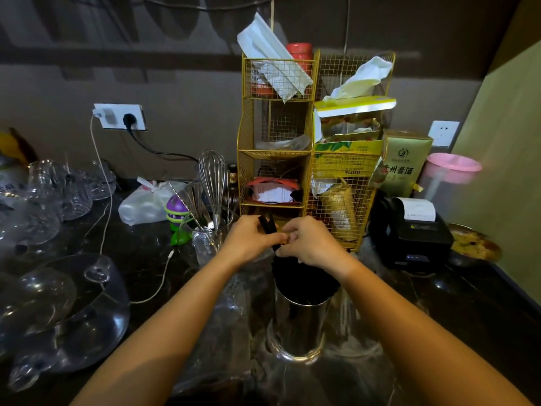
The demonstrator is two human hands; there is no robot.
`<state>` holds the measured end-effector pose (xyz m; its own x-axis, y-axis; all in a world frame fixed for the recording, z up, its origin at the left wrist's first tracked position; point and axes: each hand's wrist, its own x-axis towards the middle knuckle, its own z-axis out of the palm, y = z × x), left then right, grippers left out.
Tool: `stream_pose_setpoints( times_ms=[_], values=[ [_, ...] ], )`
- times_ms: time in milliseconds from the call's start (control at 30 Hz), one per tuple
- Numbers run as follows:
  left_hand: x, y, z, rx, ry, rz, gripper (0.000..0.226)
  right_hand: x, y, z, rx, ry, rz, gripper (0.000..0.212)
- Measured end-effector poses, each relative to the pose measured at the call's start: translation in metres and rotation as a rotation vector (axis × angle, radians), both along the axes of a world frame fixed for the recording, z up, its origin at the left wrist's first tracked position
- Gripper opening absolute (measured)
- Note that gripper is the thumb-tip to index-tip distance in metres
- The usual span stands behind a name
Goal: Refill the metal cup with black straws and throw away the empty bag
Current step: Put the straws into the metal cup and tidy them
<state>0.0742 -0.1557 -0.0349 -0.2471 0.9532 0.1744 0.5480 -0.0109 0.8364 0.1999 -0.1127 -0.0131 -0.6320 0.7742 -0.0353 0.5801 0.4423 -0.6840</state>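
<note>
A shiny metal cup [298,326] stands on the dark counter in front of me, packed with black straws [301,281] that rise above its rim. My left hand [248,240] grips a few black straws that stick up between its fingers, just above the cup. My right hand [310,241] pinches the tops of the straws right beside it, the two hands touching. A clear plastic bag [231,312] lies crumpled on the counter around and to the left of the cup.
A gold wire rack [310,153] with packets stands just behind my hands. A glass holder with a whisk [212,183] is to the left, several clear glasses [58,303] farther left, and a black receipt printer [412,232] to the right.
</note>
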Motion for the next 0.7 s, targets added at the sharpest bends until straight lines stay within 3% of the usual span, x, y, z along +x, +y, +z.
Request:
stream_pose_setpoints(
  times_ms=[67,233,567,700],
  values=[
    [0.001,0.002,0.000,-0.007,0.024,-0.009,0.005,-0.004,0.002,-0.001,0.028,-0.024,0.001,0.010],
    [0.002,0.005,0.003,0.012,0.084,-0.021,0.013,-0.004,0.005,-0.005,-0.040,0.070,-0.021,0.005],
    [0.010,0.004,0.051,0.226,0.161,-0.040,0.009,0.009,0.008,0.035,-0.190,0.325,-0.005,0.020],
    [0.017,-0.001,0.075,0.377,0.265,-0.025,0.026,0.020,0.007,0.056,-0.281,0.449,0.035,0.021]
  ],
)
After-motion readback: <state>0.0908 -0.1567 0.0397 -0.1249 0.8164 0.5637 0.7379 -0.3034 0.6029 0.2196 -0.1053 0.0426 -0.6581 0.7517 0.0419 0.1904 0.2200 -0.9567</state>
